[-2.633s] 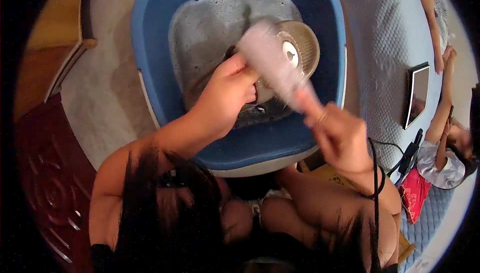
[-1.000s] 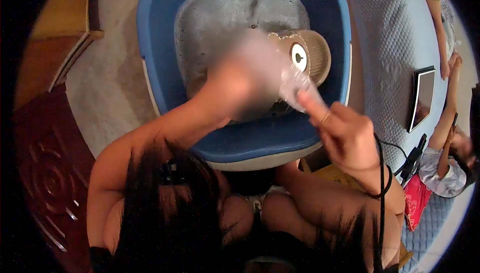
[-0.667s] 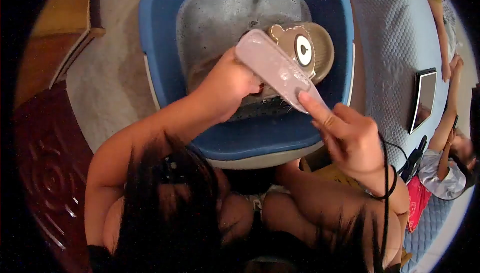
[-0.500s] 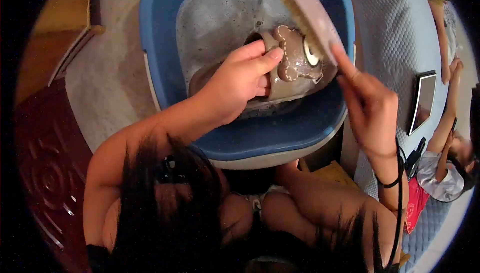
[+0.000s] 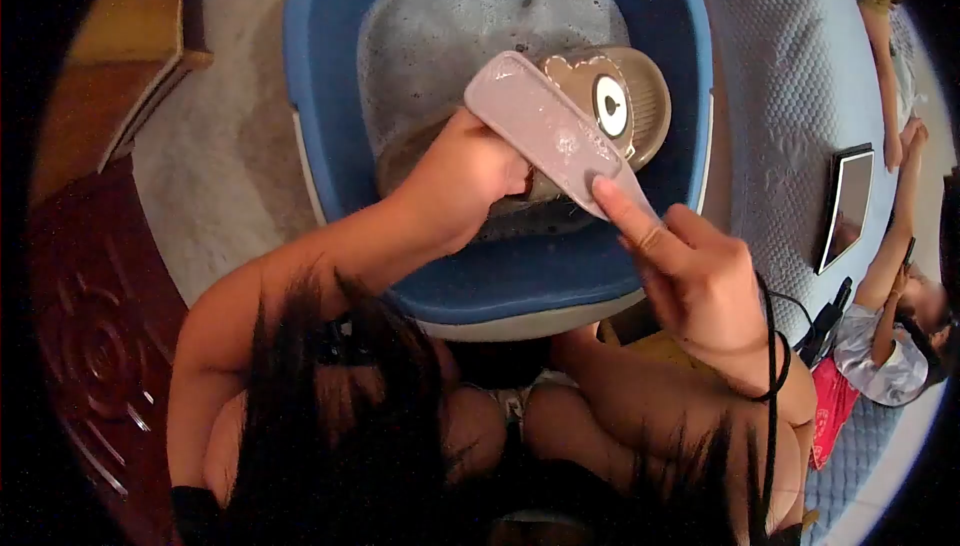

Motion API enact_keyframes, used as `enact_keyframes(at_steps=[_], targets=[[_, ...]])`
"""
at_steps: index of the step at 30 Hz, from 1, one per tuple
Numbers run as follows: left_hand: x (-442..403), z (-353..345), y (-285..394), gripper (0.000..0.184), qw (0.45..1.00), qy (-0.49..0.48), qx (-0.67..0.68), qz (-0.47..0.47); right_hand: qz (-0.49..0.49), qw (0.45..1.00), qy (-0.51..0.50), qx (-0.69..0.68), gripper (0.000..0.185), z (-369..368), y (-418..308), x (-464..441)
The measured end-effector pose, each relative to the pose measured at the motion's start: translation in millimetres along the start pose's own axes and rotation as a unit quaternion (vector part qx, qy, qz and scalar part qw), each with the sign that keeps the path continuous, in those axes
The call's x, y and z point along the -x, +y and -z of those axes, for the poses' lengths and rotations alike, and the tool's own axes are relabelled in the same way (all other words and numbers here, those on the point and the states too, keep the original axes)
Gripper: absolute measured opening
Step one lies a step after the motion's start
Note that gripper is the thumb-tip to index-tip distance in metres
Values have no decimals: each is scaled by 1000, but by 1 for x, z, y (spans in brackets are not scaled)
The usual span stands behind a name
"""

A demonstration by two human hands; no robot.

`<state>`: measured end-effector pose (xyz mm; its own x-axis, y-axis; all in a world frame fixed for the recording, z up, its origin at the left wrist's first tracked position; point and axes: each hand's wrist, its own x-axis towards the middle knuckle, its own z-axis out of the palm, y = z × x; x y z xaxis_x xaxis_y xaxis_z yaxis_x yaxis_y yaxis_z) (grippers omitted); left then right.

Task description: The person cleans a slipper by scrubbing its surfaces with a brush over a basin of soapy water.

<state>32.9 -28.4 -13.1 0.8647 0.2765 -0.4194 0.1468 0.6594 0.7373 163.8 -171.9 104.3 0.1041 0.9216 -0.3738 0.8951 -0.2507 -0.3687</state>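
A brown slipper (image 5: 645, 96) with a bear face and a white oval muzzle is held over soapy water in a blue basin (image 5: 480, 281). My left hand (image 5: 465, 181) grips the slipper at its strap, with the fingers partly hidden under the brush. My right hand (image 5: 690, 271) is closed round the handle end of a pale pink brush (image 5: 550, 131), its index finger stretched along the back. The brush lies across the slipper's strap, close to my left hand, and its bristles are hidden beneath.
To the right is a bed with a light blue quilted cover (image 5: 775, 76), bearing a tablet (image 5: 846, 208), black cables and a red cloth (image 5: 835, 411). A person (image 5: 880, 356) is at the far right. Wooden furniture (image 5: 125, 36) stands at the left.
The brush swung out to the right, over the slipper's toe, half a second ago; now it is back across the strap beside my left hand. The slipper stays in my left hand.
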Motion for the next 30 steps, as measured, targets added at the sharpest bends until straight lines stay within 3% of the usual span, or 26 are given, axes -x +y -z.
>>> enact_keyframes(at_steps=[4,11,13,15,18,20,21,23,25,27,30], targets=[[-5,-12,-1,26,986,-6,167,6,-48,980,194,6,49,-5,35,-18],[4,-16,5,28,986,10,166,13,-48,983,176,-20,53,-16,24,10],[-2,-7,-2,29,987,0,157,17,-40,994,99,-29,53,-11,13,19],[-4,-9,-3,28,986,5,164,-4,-19,995,99,0,53,-11,18,15],[-3,-15,4,29,985,25,172,12,-52,982,181,4,56,-12,33,-2],[-2,-20,10,29,983,35,181,17,-11,986,164,-12,59,-12,33,1],[0,-17,6,30,992,38,120,-28,11,988,155,-22,60,-13,32,4],[2,-9,-3,31,995,38,62,-72,38,998,47,-12,63,-17,21,15],[-4,-10,1,31,991,28,127,-26,-10,997,80,22,61,-13,23,10],[-5,-11,2,33,983,6,185,14,-28,982,189,-18,66,-17,47,-5],[-4,-8,2,38,989,-10,146,4,-6,990,142,-19,67,-16,38,0]])
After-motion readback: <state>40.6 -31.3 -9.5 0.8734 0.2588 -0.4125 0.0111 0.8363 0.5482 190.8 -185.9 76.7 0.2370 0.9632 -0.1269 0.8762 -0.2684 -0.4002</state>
